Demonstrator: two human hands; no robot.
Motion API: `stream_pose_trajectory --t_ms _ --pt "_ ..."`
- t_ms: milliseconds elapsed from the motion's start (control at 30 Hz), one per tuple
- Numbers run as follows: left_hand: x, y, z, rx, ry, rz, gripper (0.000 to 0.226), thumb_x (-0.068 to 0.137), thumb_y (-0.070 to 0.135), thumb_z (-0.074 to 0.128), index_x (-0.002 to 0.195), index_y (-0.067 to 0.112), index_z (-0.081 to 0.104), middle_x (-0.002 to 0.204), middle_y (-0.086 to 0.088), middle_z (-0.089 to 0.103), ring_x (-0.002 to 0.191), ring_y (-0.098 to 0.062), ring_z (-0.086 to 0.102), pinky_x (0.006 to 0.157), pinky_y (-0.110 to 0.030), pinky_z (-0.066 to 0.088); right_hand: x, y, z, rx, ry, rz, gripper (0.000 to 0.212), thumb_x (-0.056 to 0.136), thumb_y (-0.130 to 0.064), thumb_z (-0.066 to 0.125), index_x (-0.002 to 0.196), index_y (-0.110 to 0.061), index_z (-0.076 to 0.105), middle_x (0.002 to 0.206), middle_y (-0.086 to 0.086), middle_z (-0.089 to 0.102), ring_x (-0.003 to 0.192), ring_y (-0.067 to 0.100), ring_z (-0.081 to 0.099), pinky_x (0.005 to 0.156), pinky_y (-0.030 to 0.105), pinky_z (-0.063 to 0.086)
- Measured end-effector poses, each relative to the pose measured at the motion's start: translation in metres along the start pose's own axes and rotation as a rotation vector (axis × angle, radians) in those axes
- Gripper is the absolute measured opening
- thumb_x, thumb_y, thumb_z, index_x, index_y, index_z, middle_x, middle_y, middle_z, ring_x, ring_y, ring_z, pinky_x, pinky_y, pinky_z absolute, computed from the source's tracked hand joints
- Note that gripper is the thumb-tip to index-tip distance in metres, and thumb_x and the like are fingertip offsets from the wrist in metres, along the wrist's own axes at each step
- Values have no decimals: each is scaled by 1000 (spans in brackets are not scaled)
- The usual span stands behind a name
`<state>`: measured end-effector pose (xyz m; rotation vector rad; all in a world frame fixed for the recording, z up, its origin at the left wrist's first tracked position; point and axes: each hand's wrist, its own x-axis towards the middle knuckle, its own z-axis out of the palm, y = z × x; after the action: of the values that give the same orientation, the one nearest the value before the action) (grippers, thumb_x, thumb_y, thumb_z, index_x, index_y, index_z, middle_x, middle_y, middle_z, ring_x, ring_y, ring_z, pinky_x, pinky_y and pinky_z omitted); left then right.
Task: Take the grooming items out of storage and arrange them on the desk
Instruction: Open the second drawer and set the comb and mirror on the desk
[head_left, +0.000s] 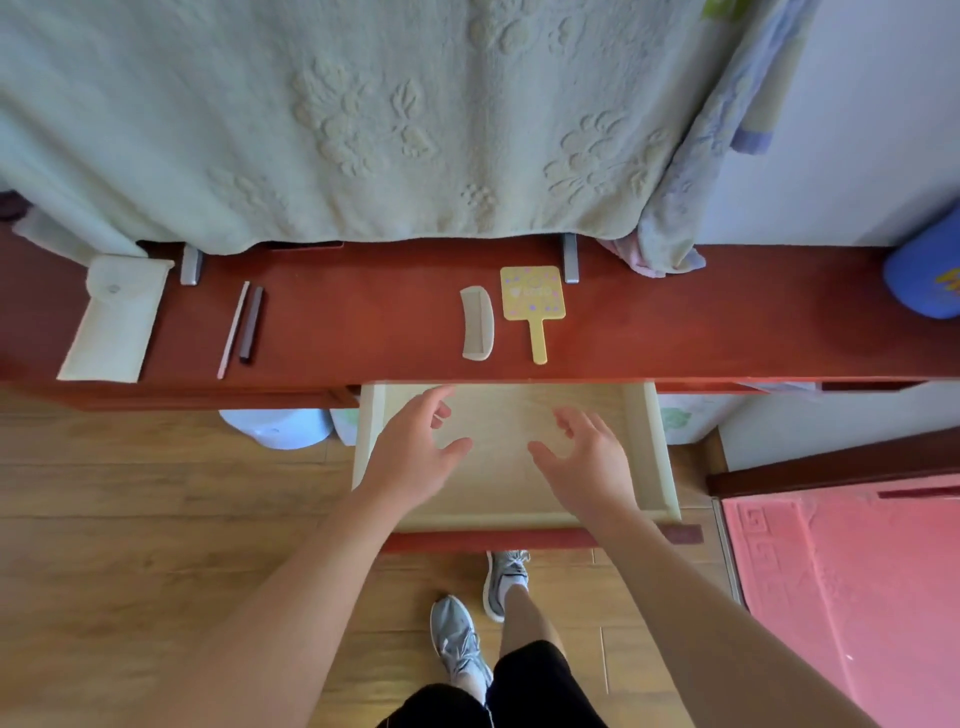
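Note:
A pale curved comb (478, 323) and a yellow hand mirror (534, 304) lie side by side on the red-brown desk (363, 322). Further left lie a thin pink stick (233, 328), a dark bar (251, 324) and a cream snap pouch (115, 318). Below the desk edge a pale drawer (649, 447) stands pulled out, and its visible bottom is bare. My left hand (415, 452) and my right hand (589, 460) hover over the drawer, fingers spread, holding nothing.
A pale green embossed blanket (363, 119) hangs over the back of the desk, with a bluish cloth (691, 197) at its right. A blue object (924, 275) sits at the desk's far right. A pink mat (852, 582) lies on the wooden floor at right.

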<state>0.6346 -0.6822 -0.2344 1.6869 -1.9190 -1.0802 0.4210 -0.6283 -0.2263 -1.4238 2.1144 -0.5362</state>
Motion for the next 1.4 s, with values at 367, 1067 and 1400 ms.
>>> stream_pose_trajectory --t_ms 367,1067,1400 --pt "-87 -19 15 187 -160 51 56 83 46 74 134 31 56 137 14 51 128 -7 44 109 -31 37 -69 52 -4 -181 -116 -78 43 83 -40 69 120 -18 65 122 -6 58 115 18 48 99 31 41" --pt "-95 -45 48 381 75 -42 28 83 24 79 109 20 74 107 7 64 105 -17 57 88 -29 45 -65 91 11 -265 -95 -137 26 83 -26 69 109 -24 72 111 -8 63 107 17 51 94 32 36" --pt "-29 -30 31 321 172 -52 63 77 27 84 133 22 55 123 4 58 117 -17 53 95 -30 44 -1 68 7 -265 -12 -118 46 78 -20 76 122 -17 64 119 2 58 109 25 48 97 38 41"
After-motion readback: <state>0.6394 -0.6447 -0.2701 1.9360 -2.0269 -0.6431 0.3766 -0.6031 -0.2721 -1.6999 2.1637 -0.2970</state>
